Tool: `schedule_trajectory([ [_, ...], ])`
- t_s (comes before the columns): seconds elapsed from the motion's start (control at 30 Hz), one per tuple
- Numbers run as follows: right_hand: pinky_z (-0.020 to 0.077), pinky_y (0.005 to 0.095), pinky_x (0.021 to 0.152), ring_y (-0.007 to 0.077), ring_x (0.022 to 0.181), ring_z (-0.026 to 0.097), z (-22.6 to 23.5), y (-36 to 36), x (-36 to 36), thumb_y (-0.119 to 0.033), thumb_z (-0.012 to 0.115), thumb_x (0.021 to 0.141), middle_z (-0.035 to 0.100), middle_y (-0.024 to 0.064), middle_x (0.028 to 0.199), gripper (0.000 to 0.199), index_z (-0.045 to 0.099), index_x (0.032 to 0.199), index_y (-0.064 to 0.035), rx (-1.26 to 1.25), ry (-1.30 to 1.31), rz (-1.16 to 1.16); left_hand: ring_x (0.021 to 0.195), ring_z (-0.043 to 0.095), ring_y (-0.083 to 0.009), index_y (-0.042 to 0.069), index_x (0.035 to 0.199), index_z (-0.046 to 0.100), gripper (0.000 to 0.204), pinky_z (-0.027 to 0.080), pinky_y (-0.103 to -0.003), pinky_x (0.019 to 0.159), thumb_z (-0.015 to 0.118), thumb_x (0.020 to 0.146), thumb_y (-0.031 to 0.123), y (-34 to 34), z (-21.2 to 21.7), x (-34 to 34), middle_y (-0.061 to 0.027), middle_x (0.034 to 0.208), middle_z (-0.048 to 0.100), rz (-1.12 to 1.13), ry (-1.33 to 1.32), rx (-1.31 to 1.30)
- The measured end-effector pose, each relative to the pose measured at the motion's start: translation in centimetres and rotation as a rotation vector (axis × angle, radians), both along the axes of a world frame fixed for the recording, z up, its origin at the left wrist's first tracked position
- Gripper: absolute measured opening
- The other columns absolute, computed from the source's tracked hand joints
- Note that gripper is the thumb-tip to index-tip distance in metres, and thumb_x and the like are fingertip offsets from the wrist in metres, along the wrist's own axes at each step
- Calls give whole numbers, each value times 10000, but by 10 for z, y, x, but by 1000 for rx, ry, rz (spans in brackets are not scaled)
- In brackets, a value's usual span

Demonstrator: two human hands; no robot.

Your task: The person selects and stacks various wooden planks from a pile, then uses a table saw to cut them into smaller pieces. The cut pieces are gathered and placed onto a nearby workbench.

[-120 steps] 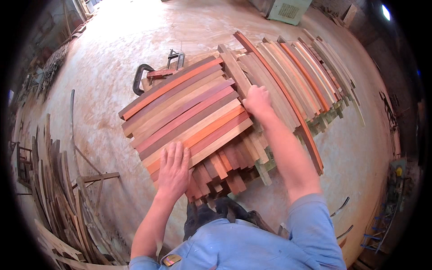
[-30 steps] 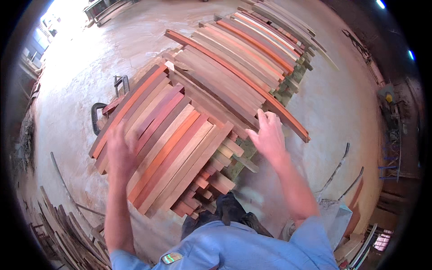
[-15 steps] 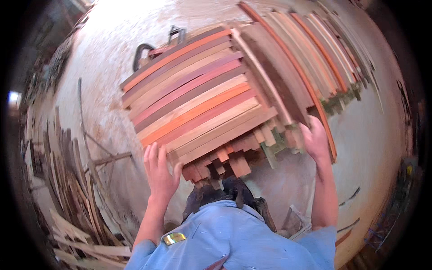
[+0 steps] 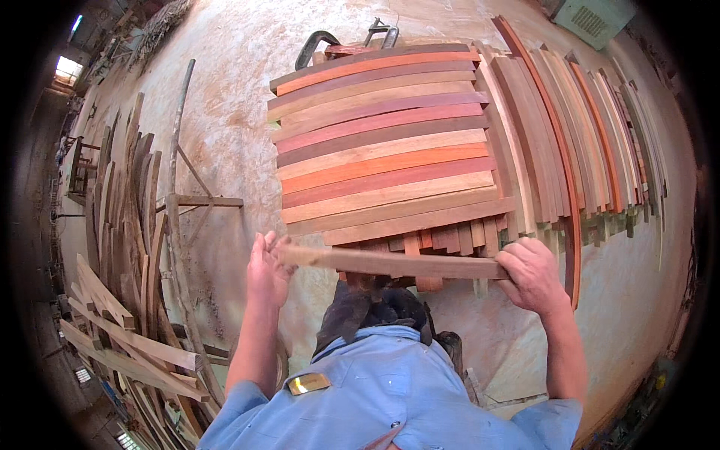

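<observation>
The person holds one wooden slat (image 4: 390,262) by its two ends, level and crosswise in front of the body, just at the near edge of a big stack of boards (image 4: 382,142). The left hand (image 4: 268,268) is at the left end of the slat; its fingers (image 4: 264,244) are mostly straight and a little apart, with the end of the wood resting between them and the thumb, so the grip looks loose. The right hand (image 4: 531,274) is at the right end, and here the fingers (image 4: 517,259) are curled together and clamped on the wood. The slat is brown, long and narrow, and it lies parallel to the top boards of the stack, which run from left to right in mixed colours: red, orange, pale and dark brown. Under this top layer the ends of other boards show, pointing toward the person. To the right of the stack a second row of boards (image 4: 577,120) lies side by side in the other direction, with one long reddish curved strip (image 4: 559,150) at its left side. Behind the stack a dark metal clamp (image 4: 315,45) is partly seen. On the left, on the dusty floor (image 4: 225,135), many curved wooden strips (image 4: 120,225) lie in a loose heap. The person wears a blue shirt (image 4: 375,390).
</observation>
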State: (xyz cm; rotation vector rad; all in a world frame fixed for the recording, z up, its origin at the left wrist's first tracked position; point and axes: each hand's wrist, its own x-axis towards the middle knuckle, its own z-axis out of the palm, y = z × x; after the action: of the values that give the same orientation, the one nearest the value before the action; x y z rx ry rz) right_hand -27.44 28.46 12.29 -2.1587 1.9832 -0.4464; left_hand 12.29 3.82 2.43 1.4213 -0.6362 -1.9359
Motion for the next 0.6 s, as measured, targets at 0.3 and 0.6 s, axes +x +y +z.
schedule_trajectory([
  [0.3,435,400,922,257,1023,567,-26,-27,-15,-251,792,698,593,51,1007,394,627,1027,-109,-63,191,-70,1236,483,-297,44,1478,387,671,408,-460,1043,393,1025,539,4,-6,-31,-146,1404,492,-87,225,-71],
  [0.6,342,487,1115,411,1338,381,-90,-5,-5,-247,861,716,373,231,1444,841,439,1414,-39,-220,-157,-505,1172,539,-291,75,1408,478,502,459,-450,949,459,1045,422,14,-6,-31,-124,1340,558,-110,77,-103],
])
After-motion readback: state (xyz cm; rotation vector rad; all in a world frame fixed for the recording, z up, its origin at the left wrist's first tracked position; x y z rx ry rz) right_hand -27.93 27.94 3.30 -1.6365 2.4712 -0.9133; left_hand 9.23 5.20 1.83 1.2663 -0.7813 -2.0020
